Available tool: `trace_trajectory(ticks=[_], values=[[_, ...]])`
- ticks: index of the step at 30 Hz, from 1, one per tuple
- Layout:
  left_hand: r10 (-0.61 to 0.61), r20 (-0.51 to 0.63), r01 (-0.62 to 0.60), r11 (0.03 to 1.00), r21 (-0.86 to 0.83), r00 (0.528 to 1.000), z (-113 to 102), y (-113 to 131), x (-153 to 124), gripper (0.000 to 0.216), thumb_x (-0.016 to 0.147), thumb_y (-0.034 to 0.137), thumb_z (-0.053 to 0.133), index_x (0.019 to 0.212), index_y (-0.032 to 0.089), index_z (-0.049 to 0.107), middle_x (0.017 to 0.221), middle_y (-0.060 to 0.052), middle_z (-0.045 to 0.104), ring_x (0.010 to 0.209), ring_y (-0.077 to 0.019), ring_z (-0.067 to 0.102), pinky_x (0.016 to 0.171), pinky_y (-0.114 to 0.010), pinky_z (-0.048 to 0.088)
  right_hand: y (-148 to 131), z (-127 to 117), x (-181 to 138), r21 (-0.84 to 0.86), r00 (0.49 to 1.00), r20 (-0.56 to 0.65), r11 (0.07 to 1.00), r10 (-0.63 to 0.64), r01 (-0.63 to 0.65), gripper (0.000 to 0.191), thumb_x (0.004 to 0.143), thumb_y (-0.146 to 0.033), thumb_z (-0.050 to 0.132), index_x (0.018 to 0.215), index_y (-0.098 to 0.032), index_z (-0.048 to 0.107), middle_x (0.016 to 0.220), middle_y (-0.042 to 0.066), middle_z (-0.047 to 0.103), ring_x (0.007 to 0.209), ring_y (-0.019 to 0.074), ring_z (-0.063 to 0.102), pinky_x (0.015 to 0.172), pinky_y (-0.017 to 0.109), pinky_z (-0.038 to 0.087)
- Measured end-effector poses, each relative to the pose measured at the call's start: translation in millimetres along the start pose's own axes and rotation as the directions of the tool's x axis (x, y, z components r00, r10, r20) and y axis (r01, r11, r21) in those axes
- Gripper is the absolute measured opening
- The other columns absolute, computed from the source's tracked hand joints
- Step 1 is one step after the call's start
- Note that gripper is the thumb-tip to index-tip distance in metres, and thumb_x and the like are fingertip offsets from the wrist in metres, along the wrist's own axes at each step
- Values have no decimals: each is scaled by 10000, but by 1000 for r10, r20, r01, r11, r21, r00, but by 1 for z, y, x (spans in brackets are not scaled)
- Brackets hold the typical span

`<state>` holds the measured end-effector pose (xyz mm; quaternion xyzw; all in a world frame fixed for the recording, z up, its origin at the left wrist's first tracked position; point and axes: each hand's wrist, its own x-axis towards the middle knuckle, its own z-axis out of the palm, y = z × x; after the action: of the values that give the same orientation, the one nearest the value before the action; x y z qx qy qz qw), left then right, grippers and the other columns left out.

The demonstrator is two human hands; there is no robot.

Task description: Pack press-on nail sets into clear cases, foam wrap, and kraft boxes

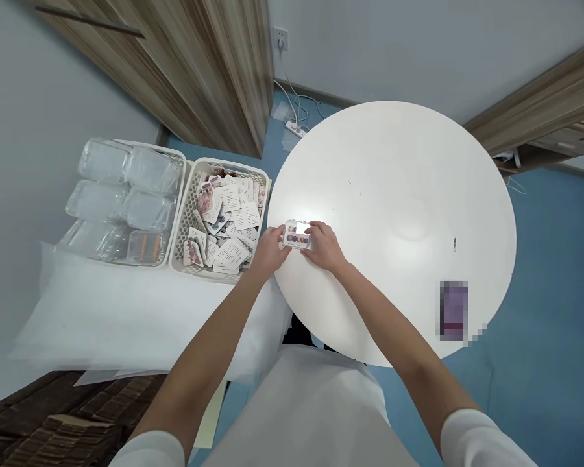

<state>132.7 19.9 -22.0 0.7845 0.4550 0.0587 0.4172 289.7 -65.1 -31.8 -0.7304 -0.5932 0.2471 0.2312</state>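
A small clear plastic case [296, 235] with a card of coloured dots inside rests at the left edge of the round white table [409, 194]. My left hand [271, 250] grips its left side with curled fingers. My right hand [324, 245] holds its right side, fingers bent over the top edge. Both hands are closed on the case.
A white basket [181, 224] of printed cards stands left of the table. Beside it, another basket [178, 155] holds clear plastic cases. A white cloth [126, 318] lies in front of them. A blurred purple object [453, 310] sits near the table's right front edge. Brown cardboard [53, 421] lies at bottom left.
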Motion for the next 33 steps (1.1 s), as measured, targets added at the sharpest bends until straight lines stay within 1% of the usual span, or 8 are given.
trace_trajectory(ticks=[5, 10, 14, 17, 22, 25, 29, 33], values=[[31, -31, -30, 999, 29, 999, 5, -2, -1, 527, 679, 191, 580, 1185, 182, 432, 975, -54, 494, 775, -148, 519, 748, -300, 463, 2, 3, -2, -4, 1000, 19, 1000, 20, -20, 470, 625, -285, 643, 1052, -215, 459, 1201, 86, 409, 1070, 263, 416, 879, 432, 368], [-15, -52, 17, 999, 38, 999, 8, 0, -2, 582, 653, 147, 582, 1205, 175, 398, 995, -70, 484, 822, -170, 532, 790, -329, 454, 6, 5, -2, 10, 999, 23, 1000, 24, -24, 532, 627, -293, 641, 1102, -210, 416, 1261, 104, 346, 1127, 287, 375, 899, 459, 354], [-39, -83, 42, 998, 39, 996, 13, 0, -8, 747, 633, 148, 594, 1296, 165, 250, 1079, -102, 441, 926, -207, 510, 836, -368, 435, 6, 5, -9, 73, 1000, 19, 997, -11, 10, 740, 598, -340, 670, 1225, -213, 299, 1359, 114, 203, 1239, 304, 243, 961, 488, 301], [-20, -147, 29, 998, 55, 989, 19, 2, -24, 818, 639, 163, 588, 1333, 154, 155, 1193, -134, 362, 1086, -253, 426, 923, -405, 372, 0, -1, -32, 138, 1000, -2, 990, -25, 25, 877, 602, -378, 668, 1309, -229, 172, 1398, 109, 120, 1287, 293, 149, 988, 490, 282], [-33, -203, 42, 998, 39, 979, 30, 16, -88, 716, 704, 270, 547, 1323, 144, 208, 1259, -144, 328, 1176, -274, 349, 949, -415, 346, -11, -19, -112, 214, 994, -98, 977, 40, -18, 678, 726, -322, 551, 1309, -227, 217, 1335, 119, 278, 1233, 256, 291, 959, 453, 349], [-82, -127, 85, 996, 11, 988, 40, 28, -141, 566, 762, 345, 473, 1272, 147, 330, 1228, -132, 405, 1125, -259, 414, 908, -393, 383, -11, -31, -170, 285, 989, -121, 957, 89, -51, 522, 774, -284, 478, 1262, -233, 301, 1220, 109, 416, 988, 205, 517, 861, 417, 436], [-101, 94, 104, 994, -28, 991, 54, 41, -213, 497, 771, 397, 442, 1222, 190, 423, 1136, -93, 527, 982, -229, 527, 802, -337, 440, -1, -46, -228, 328, 992, -7, 938, 122, -113, 420, 796, -288, 435, 1206, -223, 370, 1061, 78, 539, 741, 150, 565, 707, 356, 494], [-230, 66, 229, 973, 20, 971, 65, 46, -273, 497, 744, 424, 457, 1194, 214, 464, 1135, -82, 551, 1006, -252, 529, 801, -334, 428, 4, -51, -248, 327, 991, 125, 941, 48, -87, 311, 798, -309, 417, 1088, -218, 482, 943, 58, 594, 748, 161, 572, 677, 331, 494]])
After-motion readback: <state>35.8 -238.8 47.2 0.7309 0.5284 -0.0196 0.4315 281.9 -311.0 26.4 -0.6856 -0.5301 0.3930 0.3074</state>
